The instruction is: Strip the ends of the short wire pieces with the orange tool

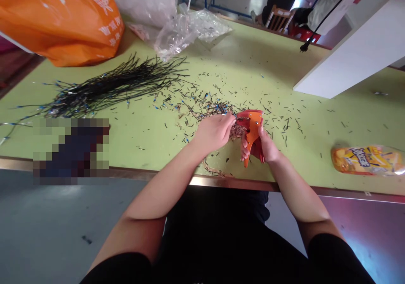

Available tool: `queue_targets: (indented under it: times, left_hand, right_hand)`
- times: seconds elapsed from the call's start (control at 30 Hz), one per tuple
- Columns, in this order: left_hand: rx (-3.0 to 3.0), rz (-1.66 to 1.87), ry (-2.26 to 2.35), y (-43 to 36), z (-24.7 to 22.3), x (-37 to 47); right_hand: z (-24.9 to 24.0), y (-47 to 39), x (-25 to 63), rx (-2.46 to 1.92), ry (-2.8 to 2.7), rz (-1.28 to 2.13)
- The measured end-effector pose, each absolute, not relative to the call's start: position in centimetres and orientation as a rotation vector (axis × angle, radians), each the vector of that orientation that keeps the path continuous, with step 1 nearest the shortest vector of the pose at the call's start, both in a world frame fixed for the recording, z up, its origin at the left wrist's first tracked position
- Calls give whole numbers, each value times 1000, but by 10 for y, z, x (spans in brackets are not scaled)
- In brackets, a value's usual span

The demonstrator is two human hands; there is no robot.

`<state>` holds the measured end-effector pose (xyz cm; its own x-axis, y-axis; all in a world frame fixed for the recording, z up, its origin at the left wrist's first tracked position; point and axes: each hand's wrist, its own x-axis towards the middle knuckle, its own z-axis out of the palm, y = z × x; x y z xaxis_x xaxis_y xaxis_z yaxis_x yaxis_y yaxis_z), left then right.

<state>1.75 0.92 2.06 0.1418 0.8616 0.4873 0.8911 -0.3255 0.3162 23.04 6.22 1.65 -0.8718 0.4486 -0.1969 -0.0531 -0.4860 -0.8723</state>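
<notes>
My right hand [265, 145] is wrapped round the handles of an orange and red hand tool [254, 126], whose head is up and handles point toward me. Just left of its head, my left hand [217, 129] is closed in a pinch; what lies between the fingertips is too small to make out, perhaps a thin wire. Beneath and between the hands sits a pile of copper-coloured strands [237, 131]. Short black clippings and blue-tipped bits [220, 106] lie scattered on the green table [158, 128] around them.
A bundle of long black wires [117, 84] lies at the left. Behind it are an orange bag [79, 22] and clear plastic [190, 29]. A drink bottle [363, 159] lies right, a white panel [351, 48] stands back right, and a pixelated dark object [76, 151] is at the left edge.
</notes>
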Motion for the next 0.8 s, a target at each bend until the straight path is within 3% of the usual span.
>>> queue_targets:
  times: [0.8]
  left_hand:
    - [-2329, -989, -1888, 17, 20, 4]
  right_hand:
    - [15, 52, 224, -743, -1363, 2138]
